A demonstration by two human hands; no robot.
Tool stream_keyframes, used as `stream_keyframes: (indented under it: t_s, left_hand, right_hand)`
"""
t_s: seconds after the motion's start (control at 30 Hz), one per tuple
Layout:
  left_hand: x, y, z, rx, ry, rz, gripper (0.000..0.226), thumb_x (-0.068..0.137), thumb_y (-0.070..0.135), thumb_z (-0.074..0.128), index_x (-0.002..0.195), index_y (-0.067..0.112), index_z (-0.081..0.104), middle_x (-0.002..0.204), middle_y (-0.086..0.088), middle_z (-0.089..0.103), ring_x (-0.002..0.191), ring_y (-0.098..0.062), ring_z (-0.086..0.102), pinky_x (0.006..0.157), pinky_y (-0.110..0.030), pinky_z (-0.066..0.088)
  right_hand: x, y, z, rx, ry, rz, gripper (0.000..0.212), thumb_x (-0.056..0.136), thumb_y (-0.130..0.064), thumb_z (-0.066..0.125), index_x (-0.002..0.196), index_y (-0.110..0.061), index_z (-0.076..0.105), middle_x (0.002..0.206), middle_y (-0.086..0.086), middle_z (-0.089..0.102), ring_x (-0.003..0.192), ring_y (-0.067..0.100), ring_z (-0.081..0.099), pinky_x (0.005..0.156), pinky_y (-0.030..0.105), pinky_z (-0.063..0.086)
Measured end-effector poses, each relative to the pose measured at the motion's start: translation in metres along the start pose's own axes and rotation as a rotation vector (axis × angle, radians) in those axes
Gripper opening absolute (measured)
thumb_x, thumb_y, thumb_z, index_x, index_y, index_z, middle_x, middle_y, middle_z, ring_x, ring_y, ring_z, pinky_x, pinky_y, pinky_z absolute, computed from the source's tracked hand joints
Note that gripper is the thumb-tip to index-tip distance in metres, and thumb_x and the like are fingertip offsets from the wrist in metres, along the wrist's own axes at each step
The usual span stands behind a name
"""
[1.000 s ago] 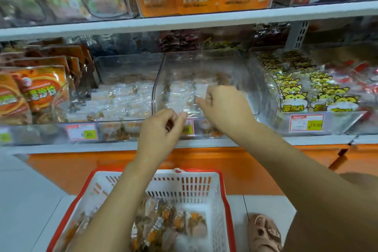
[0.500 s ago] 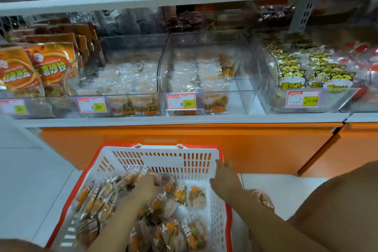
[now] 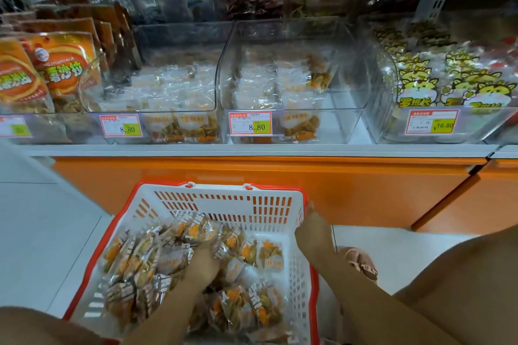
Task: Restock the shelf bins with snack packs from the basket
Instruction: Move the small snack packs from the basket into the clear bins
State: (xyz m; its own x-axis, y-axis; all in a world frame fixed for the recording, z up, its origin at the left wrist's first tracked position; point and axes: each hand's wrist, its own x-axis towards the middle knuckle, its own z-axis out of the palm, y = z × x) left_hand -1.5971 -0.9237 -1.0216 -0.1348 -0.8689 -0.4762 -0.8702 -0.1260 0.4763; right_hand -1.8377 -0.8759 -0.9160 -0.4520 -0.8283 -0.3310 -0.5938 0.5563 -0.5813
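Note:
A red-rimmed white basket [image 3: 224, 199] sits on the floor below the shelf, holding several clear snack packs [image 3: 246, 305] with orange contents. My left hand [image 3: 203, 262] is down among the packs, fingers buried in them; whether it grips one is hidden. My right hand [image 3: 314, 232] rests on the basket's right rim. Above, a clear shelf bin [image 3: 291, 70] in the middle is partly filled with the same packs, and a fuller clear bin [image 3: 173, 87] stands to its left.
Orange snack bags [image 3: 61, 70] stand in the far-left bin. Yellow cat-print packs [image 3: 448, 81] fill the right bin. Price tags reading 8.80 [image 3: 251, 123] hang on the bin fronts. An orange base panel [image 3: 252, 176] runs under the shelf. My sandalled foot [image 3: 361, 263] is right of the basket.
Both hands have come down from the middle shelf bin to the basket. The left hand went in among the packs and the right settled on the rim.

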Motion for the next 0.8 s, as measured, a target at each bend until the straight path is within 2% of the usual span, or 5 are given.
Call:
stream_keyframes:
  t_s: [0.17,0.23,0.37,0.6,0.8]
  left_hand:
    - [0.009,0.004,0.009,0.075,-0.005,-0.061,0.067,0.091,0.021,0.059,0.149,0.024,0.025,0.109,-0.009,0.068,0.055,-0.018,0.053,0.046,-0.03,0.046]
    - [0.003,0.013,0.007,0.138,0.017,-0.082,0.014,0.092,0.023,0.059,0.101,0.013,0.059,0.086,-0.007,0.066,0.056,-0.016,0.054,0.056,-0.032,0.052]
    - [-0.001,0.019,0.001,0.236,-0.06,0.0,0.037,0.092,0.014,0.057,0.057,0.018,0.044,0.083,0.007,0.06,0.059,-0.017,0.056,0.064,-0.032,0.053]
    - [-0.019,0.085,-0.081,0.064,-0.168,0.156,0.037,0.088,0.014,0.064,0.057,0.015,0.044,0.057,0.0,0.039,0.05,-0.013,0.038,0.051,-0.023,0.031]
    - [-0.079,0.161,-0.169,-0.747,-0.297,0.347,0.024,0.074,0.014,0.075,0.092,0.001,0.066,0.082,-0.002,0.07,0.071,-0.01,0.064,0.067,-0.02,0.052]
  right_hand:
    - [0.001,0.002,-0.001,-0.001,0.006,-0.022,0.063,0.092,0.004,0.042,0.149,-0.005,0.018,0.089,0.002,0.062,0.064,0.011,0.052,0.04,0.015,0.031]
    - [0.001,0.001,-0.002,-0.022,-0.023,-0.017,0.065,0.091,0.005,0.041,0.15,-0.005,0.015,0.077,-0.002,0.056,0.058,0.007,0.049,0.038,0.015,0.028]
    - [0.001,-0.001,-0.004,-0.06,-0.049,0.001,0.069,0.092,0.004,0.041,0.152,-0.004,0.008,0.087,0.003,0.062,0.065,0.013,0.053,0.046,0.019,0.039]
    - [0.009,-0.031,-0.023,-0.059,-0.168,-0.104,0.074,0.087,-0.026,0.063,0.146,-0.012,0.021,0.139,0.009,0.047,0.128,0.027,0.048,0.103,0.039,0.044]
    - [-0.032,-0.084,-0.121,0.432,-0.213,-0.247,0.088,0.081,-0.046,0.07,0.15,-0.024,0.02,0.141,-0.001,0.047,0.116,0.015,0.051,0.076,0.02,0.045]
